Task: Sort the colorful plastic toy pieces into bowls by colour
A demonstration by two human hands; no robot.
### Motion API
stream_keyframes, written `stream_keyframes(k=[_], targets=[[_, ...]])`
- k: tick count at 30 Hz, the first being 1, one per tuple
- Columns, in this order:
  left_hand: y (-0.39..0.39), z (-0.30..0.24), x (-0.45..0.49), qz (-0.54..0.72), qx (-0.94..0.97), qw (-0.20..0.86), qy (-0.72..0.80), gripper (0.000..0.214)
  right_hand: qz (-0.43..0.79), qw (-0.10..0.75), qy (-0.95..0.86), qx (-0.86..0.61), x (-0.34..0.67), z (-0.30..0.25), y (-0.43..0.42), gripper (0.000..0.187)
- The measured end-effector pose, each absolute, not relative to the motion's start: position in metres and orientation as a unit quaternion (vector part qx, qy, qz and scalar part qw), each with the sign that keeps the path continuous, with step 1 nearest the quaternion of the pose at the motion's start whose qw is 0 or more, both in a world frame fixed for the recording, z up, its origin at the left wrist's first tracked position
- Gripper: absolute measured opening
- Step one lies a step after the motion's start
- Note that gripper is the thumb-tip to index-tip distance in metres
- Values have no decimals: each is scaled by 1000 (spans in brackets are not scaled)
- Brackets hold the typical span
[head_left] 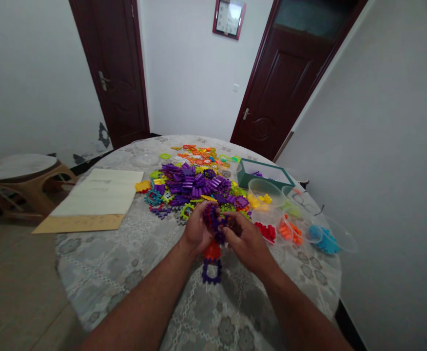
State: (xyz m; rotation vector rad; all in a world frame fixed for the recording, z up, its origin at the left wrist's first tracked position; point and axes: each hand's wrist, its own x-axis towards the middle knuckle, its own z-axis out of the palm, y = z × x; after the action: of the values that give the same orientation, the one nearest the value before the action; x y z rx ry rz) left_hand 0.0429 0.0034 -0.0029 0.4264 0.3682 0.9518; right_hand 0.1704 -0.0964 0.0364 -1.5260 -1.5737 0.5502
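Note:
Between my two hands is a cluster of purple notched building pieces [219,236]. My left hand [197,229] wraps it from the left, its fingers closed around the pieces. From the right, my right hand [243,240] pinches the same cluster with thumb and fingers; the exact contact is partly hidden. Just below my hands is a red-orange piece [212,250], and nearer me a dark purple square frame piece [211,271]; I cannot tell whether these are joined to the cluster. A large heap of mostly purple building pieces [187,180] spreads out behind my hands.
Clear plastic tubs hold yellow pieces [264,199], red pieces [265,232], orange pieces [289,231] and blue pieces [323,239] on the right. Behind them stands a green-rimmed box [284,183]. Pale paper [98,192] lies at the left. Orange pieces [199,158] lie farther back.

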Motion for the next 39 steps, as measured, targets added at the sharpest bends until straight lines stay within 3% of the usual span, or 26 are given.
stream_keyframes(k=[3,7,10,15,19,24,29,31,39], targets=[[2,-1,39,450,214,853,158,31,233,390,-649,-610,195,51,-97,40],[0,0,38,453,236,846,151,38,272,352,-652,-614,237,66,-77,26],[0,-2,38,451,254,844,143,42,287,375,-613,-633,273,75,-39,21],[0,-1,38,428,275,845,163,40,93,533,-477,-693,330,96,26,42],[-2,2,39,399,276,855,182,34,-10,522,-475,-708,331,95,27,43],[0,-1,40,385,283,861,176,31,77,429,-616,-657,263,67,-29,29],[-1,-8,41,343,333,863,163,29,106,381,-746,-535,203,50,-74,50],[-2,-8,41,330,357,858,164,28,104,370,-766,-515,198,48,-80,51],[-3,-2,39,314,317,877,181,29,133,401,-706,-569,214,52,-90,24]])
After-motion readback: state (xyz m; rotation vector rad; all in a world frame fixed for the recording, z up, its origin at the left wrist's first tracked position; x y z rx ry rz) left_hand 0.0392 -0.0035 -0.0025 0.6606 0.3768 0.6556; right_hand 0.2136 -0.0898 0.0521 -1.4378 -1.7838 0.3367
